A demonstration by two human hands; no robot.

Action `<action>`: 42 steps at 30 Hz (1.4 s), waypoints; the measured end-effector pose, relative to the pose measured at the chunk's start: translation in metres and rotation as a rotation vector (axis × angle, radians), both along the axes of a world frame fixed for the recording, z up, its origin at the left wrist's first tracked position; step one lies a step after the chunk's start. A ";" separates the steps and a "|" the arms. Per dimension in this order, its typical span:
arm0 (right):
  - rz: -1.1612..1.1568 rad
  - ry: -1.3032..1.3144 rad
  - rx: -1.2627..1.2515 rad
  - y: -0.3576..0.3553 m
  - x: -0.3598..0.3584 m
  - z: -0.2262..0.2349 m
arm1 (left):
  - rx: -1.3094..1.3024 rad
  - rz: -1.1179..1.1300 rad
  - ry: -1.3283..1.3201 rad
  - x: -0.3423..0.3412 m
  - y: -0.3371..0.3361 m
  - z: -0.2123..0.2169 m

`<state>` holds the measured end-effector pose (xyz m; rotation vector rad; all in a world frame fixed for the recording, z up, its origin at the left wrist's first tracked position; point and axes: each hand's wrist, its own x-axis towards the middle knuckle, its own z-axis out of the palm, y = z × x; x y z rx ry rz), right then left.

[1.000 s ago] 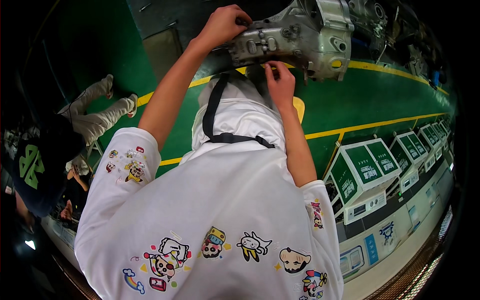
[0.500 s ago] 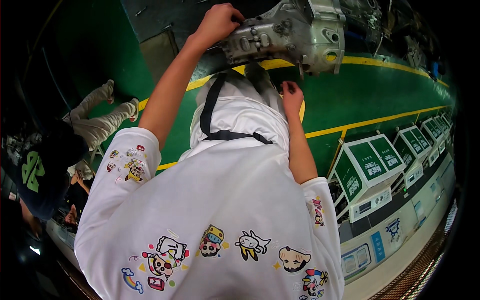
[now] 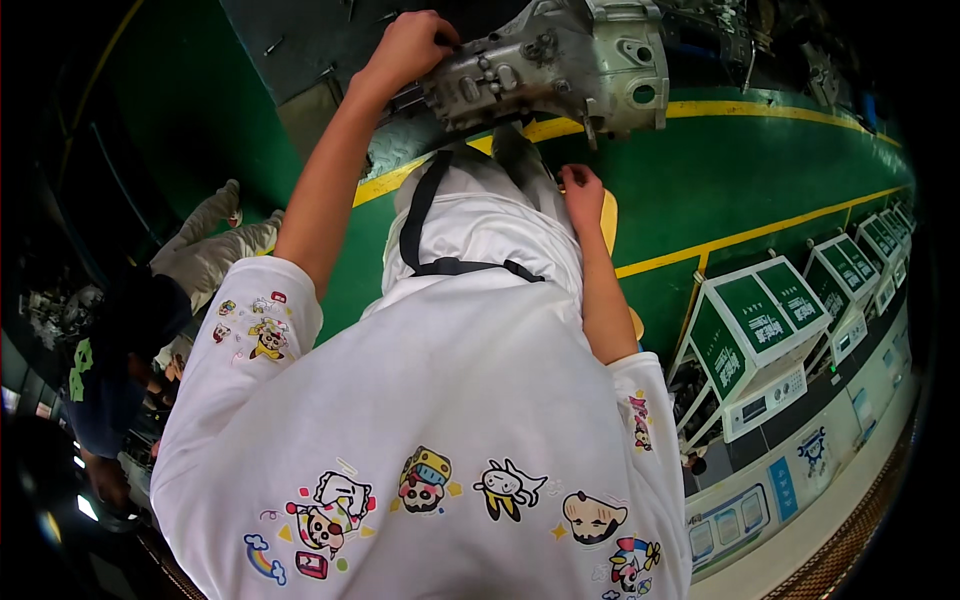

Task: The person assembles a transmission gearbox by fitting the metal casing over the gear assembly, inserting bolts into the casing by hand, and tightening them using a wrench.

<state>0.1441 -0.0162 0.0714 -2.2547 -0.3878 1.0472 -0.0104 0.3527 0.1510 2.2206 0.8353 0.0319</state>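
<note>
The left hand [image 3: 408, 48] is raised and closed around the near end of a grey metal casting [image 3: 560, 65], which hangs above the green floor [image 3: 760, 170]. The right hand [image 3: 582, 190] is lower, below the casting, fingers loosely curled and holding nothing.
</note>
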 end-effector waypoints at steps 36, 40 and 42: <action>0.013 0.067 0.031 0.006 0.003 0.003 | 0.012 0.000 -0.038 -0.003 -0.012 -0.008; 0.055 0.091 -0.010 0.007 0.001 0.000 | -0.077 0.057 -0.075 0.001 -0.013 -0.001; 0.073 0.083 -0.008 0.006 -0.001 -0.003 | -0.069 0.046 -0.076 0.000 -0.014 -0.002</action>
